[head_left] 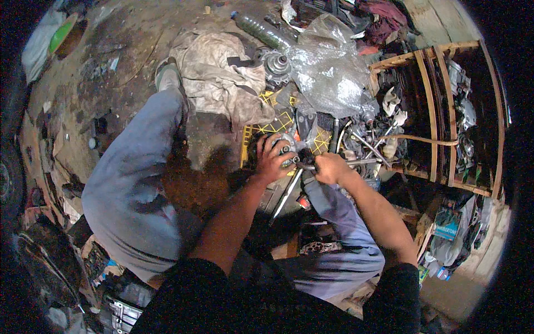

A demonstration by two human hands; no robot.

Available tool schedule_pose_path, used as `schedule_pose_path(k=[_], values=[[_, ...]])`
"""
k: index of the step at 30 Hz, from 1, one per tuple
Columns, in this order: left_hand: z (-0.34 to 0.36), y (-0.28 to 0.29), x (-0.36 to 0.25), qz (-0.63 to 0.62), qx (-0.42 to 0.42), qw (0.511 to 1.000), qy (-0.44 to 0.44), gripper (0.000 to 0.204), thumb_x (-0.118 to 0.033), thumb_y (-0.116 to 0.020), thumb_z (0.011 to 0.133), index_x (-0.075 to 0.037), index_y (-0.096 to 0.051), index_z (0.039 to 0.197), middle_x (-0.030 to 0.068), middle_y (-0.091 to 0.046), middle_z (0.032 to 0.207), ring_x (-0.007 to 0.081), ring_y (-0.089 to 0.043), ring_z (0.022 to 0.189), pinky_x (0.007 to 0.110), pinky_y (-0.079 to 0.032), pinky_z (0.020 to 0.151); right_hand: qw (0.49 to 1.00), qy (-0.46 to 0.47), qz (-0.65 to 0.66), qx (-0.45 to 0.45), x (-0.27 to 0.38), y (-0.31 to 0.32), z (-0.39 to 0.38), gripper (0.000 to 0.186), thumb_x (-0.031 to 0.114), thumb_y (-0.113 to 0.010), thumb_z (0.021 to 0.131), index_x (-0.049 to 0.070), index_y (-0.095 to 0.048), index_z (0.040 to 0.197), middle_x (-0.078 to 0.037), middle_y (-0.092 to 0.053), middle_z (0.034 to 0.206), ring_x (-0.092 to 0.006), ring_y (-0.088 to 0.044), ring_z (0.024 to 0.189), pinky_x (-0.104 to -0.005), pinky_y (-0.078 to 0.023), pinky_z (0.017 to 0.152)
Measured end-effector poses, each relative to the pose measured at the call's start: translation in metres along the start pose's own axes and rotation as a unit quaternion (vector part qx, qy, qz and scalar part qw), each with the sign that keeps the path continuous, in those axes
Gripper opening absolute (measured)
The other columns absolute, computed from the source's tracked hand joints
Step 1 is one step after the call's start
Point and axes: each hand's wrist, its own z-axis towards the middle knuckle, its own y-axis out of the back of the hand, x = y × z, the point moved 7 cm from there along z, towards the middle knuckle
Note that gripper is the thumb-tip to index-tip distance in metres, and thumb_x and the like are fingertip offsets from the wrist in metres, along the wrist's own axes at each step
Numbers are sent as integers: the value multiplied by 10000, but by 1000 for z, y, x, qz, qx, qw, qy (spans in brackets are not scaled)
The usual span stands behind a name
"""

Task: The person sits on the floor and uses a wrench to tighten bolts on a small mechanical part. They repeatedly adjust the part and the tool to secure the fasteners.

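My left hand (271,160) curls its fingers over a round grey metal part (286,146), holding it between my legs. The part's underside is hidden. My right hand (332,168) is closed around a long metal bar (364,162), which sticks out to the right of the fist. The bar's left end comes close to the metal part; whether they touch I cannot tell. A thin, bright metal rod (287,195) slants down just below both hands. Beneath the work lies a black and yellow patterned piece (283,121).
Ahead lie a stained cloth (208,69), a round machine part (276,65), and a clear plastic sheet (328,64) beside a plastic bottle (261,30). Several loose tools (372,146) are piled to the right, near a wooden rack (431,106). A tyre (6,178) stands far left.
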Motion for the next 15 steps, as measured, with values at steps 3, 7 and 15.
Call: schedule_pose_path(k=[3, 7, 15], values=[[1, 1, -1, 0, -8, 1000, -4, 354, -302, -825, 571, -213, -746, 904, 30, -561, 1154, 304, -419, 1267, 569, -267, 1058, 998, 37, -50, 10, 4, 8, 5, 386, 305, -718, 705, 35, -619, 962, -224, -665, 927, -407, -656, 909, -513, -526, 802], [4, 5, -3, 6, 7, 1000, -4, 344, -292, -822, 579, -219, -747, 906, 29, -563, 1158, 302, -416, 1270, 566, -259, 1067, 993, 54, -96, 44, 12, 21, 13, 321, 280, -706, 709, 36, -647, 908, -212, -679, 884, -396, -670, 892, -502, -531, 799], [3, 3, -4, 0, -7, 1000, -1, 311, -306, -807, 604, -231, -749, 900, 30, -554, 1167, 306, -411, 1276, 571, -247, 1076, 980, 77, -171, 69, 25, 41, 20, 225, 232, -658, 730, 50, -701, 854, -196, -705, 884, -360, -696, 857, -490, -535, 800]])
